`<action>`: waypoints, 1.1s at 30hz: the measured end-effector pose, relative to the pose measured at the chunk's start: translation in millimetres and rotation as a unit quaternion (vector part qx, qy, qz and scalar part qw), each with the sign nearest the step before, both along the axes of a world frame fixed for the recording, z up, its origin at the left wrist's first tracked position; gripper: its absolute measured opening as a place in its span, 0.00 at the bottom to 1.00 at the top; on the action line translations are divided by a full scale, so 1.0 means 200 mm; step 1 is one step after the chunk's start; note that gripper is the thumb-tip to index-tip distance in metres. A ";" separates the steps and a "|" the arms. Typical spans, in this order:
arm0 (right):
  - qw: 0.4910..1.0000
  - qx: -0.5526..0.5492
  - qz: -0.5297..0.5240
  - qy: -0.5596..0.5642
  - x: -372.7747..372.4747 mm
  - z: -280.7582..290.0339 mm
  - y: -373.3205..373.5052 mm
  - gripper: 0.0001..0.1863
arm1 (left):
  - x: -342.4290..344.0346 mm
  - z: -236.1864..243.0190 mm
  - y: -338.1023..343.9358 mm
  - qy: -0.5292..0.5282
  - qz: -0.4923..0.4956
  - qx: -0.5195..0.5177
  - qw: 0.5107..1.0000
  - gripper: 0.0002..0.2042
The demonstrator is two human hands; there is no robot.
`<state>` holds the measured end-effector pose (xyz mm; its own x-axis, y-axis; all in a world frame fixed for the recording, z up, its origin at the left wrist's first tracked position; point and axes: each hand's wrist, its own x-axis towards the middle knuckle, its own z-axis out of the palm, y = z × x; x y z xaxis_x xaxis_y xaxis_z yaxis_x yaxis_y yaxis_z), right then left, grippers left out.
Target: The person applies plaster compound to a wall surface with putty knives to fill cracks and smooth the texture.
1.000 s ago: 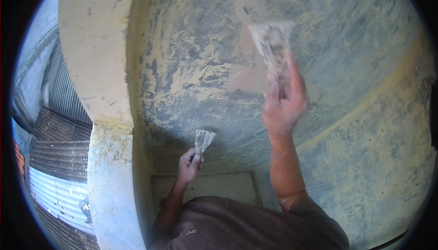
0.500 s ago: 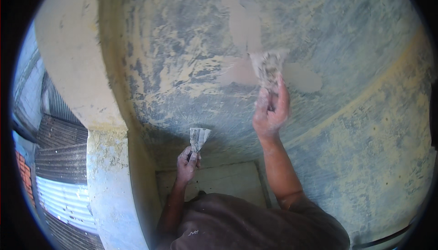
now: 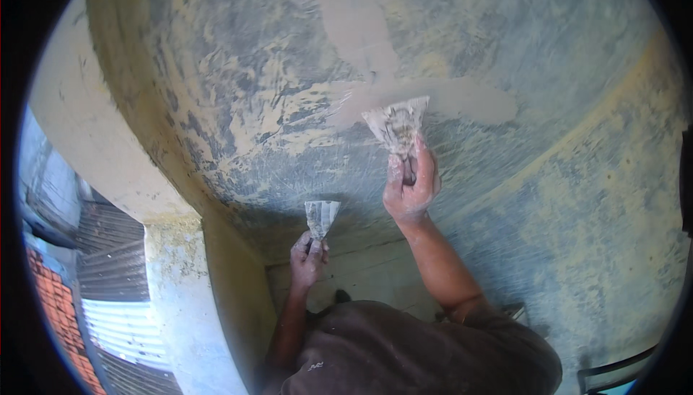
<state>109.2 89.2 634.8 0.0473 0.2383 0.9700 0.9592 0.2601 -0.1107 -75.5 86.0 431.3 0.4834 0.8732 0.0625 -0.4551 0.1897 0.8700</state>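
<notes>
My right hand (image 3: 413, 182) is closed around a putty knife (image 3: 398, 121), its wide blade caked with pale putty. The blade is up by the wall (image 3: 289, 56), just below a strip of smooth pinkish putty (image 3: 469, 99); I cannot tell whether its edge touches. Another putty knife (image 3: 322, 216) is pinched in my left hand (image 3: 309, 258), lower and to the left, blade upward. Dried pale smears cover that second blade. White residue coats the fingers of both hands. A second putty strip (image 3: 357, 27) runs upward from the first on the patchy grey and yellow surface.
A cream pillar (image 3: 177, 265) stands at my left, with an opening beyond it. Through it show corrugated roofing sheets (image 3: 115, 330) and a red brick wall (image 3: 58, 308). The patchy side wall (image 3: 599, 251) slopes away at right, with a dark frame (image 3: 613, 373) at its foot.
My right hand and its putty knife have moved down and left, and the blade has tilted. The left hand still holds its knife at nearly the same place. The view has turned somewhat.
</notes>
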 end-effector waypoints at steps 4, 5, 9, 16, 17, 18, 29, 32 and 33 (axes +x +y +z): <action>0.997 -0.076 0.012 0.010 -0.02 0.04 0.03 0.22 | 0.03 0.05 0.00 -0.018 -0.030 0.027 0.999 0.07; 0.999 -0.025 0.029 -0.019 0.02 -0.01 0.05 0.24 | 0.03 0.07 -0.01 -0.022 -0.038 0.015 0.999 0.08; 0.973 -0.185 0.081 0.109 0.13 -0.30 -0.32 0.25 | 0.06 0.27 -0.05 0.055 -0.068 0.006 0.996 0.07; 0.963 -0.249 0.038 0.098 0.37 -0.71 -0.72 0.29 | 0.36 0.52 -0.27 0.128 -0.165 0.005 0.978 0.05; 0.977 -0.185 0.040 0.096 0.45 -0.84 -0.74 0.32 | 0.42 0.54 -0.31 0.138 -0.187 0.031 0.972 0.05; 0.976 -0.184 0.042 0.107 0.51 -0.88 -0.81 0.32 | 0.47 0.51 -0.32 0.150 -0.188 0.029 0.970 0.05; 0.591 -0.213 0.091 0.773 0.82 -1.06 -1.71 0.16 | 1.20 0.36 -0.50 0.210 -0.198 0.266 0.920 0.09; 0.455 -0.197 0.303 0.814 0.84 -0.72 -1.82 0.13 | 1.34 0.25 -0.62 0.183 -0.223 0.360 0.887 0.10; 0.458 -0.171 0.285 0.825 0.84 -0.69 -1.86 0.13 | 1.38 0.22 -0.66 0.165 -0.235 0.414 0.864 0.11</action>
<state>278.1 -283.4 496.6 0.4833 0.7922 -0.3726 -0.7152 0.1119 -0.6899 200.0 -46.1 475.4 0.8830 0.2975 0.3631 -0.1989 -0.4634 0.8635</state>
